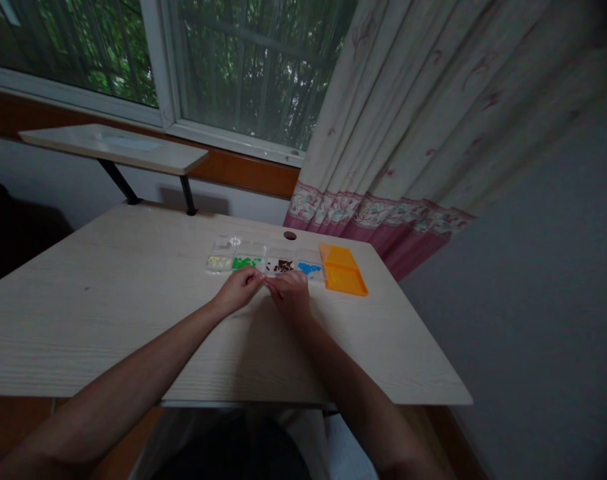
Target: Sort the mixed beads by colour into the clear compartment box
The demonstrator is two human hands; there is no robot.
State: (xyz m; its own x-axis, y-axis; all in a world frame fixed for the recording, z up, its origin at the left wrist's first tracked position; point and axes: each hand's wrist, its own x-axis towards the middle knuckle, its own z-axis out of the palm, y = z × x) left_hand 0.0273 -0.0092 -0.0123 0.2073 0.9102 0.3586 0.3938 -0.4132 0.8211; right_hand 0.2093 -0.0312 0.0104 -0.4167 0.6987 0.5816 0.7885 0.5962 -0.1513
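My left hand [239, 289] and my right hand [292, 293] meet fingertip to fingertip above the table, close to the front of several small clear boxes. Both are closed in a pinch; whatever lies between the fingertips is too small to make out. Behind them the boxes stand in a row with their clear lids folded back. From left to right they hold pale yellow pieces [219, 262], green pieces [246, 262], dark brown pieces [283, 265] and blue pieces [309, 268]. My right hand partly covers the front of the brown and blue boxes.
An orange case [346, 279] lies opened flat at the right end of the row. Behind the boxes is a round cable hole [290, 235] in the wooden table [133, 287]. A raised shelf [118, 147] stands at the back left. A curtain [383, 133] hangs behind the table.
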